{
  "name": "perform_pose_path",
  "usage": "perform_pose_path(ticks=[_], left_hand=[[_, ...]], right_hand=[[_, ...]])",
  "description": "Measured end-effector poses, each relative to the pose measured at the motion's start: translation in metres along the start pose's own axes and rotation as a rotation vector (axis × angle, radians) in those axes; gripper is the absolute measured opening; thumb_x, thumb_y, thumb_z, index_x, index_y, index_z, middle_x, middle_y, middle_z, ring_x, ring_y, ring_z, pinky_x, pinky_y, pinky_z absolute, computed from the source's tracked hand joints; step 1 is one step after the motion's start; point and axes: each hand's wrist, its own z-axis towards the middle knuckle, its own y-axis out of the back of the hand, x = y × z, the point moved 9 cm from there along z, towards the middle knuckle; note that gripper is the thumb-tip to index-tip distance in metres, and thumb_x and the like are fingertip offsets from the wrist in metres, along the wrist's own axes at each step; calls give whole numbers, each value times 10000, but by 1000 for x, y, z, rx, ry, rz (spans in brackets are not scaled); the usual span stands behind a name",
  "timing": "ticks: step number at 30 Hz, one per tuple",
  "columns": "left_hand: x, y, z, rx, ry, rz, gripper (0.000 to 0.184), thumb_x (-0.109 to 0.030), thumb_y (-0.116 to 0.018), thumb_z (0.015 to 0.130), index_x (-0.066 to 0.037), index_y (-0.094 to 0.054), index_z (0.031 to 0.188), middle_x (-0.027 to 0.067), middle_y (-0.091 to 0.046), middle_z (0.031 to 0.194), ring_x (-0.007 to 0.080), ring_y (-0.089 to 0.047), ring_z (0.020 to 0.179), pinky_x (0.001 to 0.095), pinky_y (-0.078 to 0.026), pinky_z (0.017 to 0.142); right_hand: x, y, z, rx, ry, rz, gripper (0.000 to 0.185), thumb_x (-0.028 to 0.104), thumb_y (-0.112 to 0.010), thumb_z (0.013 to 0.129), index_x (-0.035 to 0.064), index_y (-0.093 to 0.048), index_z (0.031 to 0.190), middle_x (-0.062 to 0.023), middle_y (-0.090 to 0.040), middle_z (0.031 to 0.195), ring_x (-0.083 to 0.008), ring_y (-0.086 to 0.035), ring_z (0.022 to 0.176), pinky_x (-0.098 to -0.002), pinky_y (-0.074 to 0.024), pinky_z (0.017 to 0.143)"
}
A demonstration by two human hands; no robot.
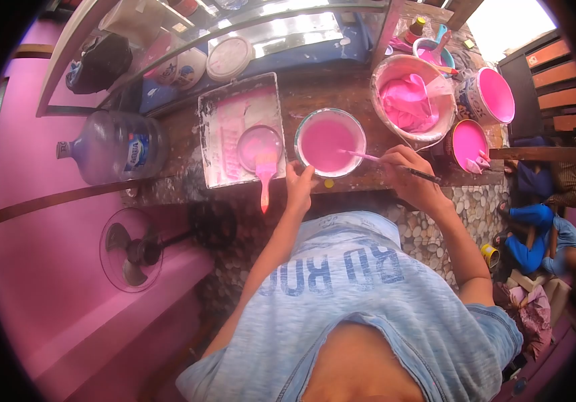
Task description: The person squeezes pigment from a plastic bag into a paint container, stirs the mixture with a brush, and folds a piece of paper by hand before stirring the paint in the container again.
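A round white tub of pink paint stands at the front of the wooden table. My left hand holds its near-left rim between thumb and fingers. In my right hand is a thin stick, pink at one end and dark at the other. Its pink end dips into the paint, and my fingers pinch it near the middle. Left of the tub, a paint-stained tray bears a round lid. A pink-coated paintbrush lies across that lid, its handle overhanging the near edge.
A large bucket with pink cloth-like material stands right of the tub, beside two pink-filled containers. On the left lie a water jug and, lower, a fan. People sit on the floor at far right.
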Motion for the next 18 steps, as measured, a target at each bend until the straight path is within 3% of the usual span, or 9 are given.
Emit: perform_pose_path(ticks=[5, 8, 11, 12, 18], left_hand=[[-11, -13, 0, 7, -28, -32, 405, -68, -638, 849, -41, -406, 1180, 88, -474, 1117, 159, -547, 1013, 292, -560, 701], [-6, -15, 16, 78, -105, 151, 398, -58, -638, 850, -58, -414, 1178, 89, -468, 1122, 167, -544, 1024, 307, -571, 734], [-20, -31, 6, 116, -97, 90, 395, -47, -644, 852, -68, -419, 1175, 91, -475, 1128, 169, -531, 1054, 316, -570, 757], [-20, -30, 6, 121, -102, 90, 396, -48, -648, 851, -67, -422, 1176, 94, -477, 1137, 169, -525, 1066, 317, -566, 772], [-16, -26, 8, 169, -208, 163, 412, -63, -662, 848, -56, -444, 1198, 113, -496, 1184, 181, -512, 1105, 319, -516, 870]], right_hand=[[8, 0, 14, 164, 86, -21, 154, -1, -615, 827, 19, -601, 979, -116, -592, 908, -312, -603, 831, -391, -509, 730], [22, -3, 28, 224, 209, -59, 160, -8, -605, 827, 14, -572, 982, -134, -575, 881, -340, -594, 827, -414, -494, 705], [14, -5, 34, 237, 177, -64, 128, -24, -594, 834, -2, -580, 959, -137, -552, 846, -313, -578, 772, -400, -482, 659], [5, -6, 35, 222, 137, -27, 191, -14, -608, 806, -4, -587, 995, -150, -583, 887, -355, -600, 809, -434, -492, 700], [-17, -30, 24, 241, 155, -63, 150, 16, -613, 799, -16, -611, 946, -166, -589, 861, -364, -617, 804, -444, -497, 691]])
